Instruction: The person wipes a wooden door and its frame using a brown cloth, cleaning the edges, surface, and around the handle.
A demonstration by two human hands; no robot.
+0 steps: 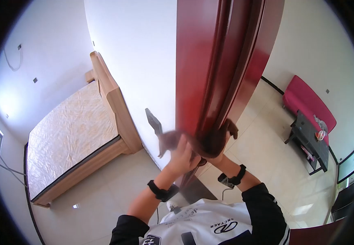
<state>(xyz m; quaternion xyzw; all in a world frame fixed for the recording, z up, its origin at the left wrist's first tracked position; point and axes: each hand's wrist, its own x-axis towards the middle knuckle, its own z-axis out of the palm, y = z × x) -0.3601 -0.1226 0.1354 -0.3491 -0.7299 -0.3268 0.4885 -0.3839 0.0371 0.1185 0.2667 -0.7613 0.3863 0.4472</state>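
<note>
A brown cloth (211,143) is bent across the edge of a dark red wooden door frame (193,77), its two ends sticking out on either side. My left hand (181,157) grips the cloth on the wall side, fingers pressed against it. On the other side my right hand (221,154) holds the cloth too, most of its fingers hidden behind the fabric. The cloth is partly smeared by motion. Just left of it, a grey flat plate (154,121) shows against the white wall (134,53).
To the left a wooden bed (122,108) carries a plastic-wrapped mattress (73,126). Beyond the frame on the right stand a pink sofa (305,96) and a dark low table (305,132) with small items on it. Pale tiles (103,196) cover the floor.
</note>
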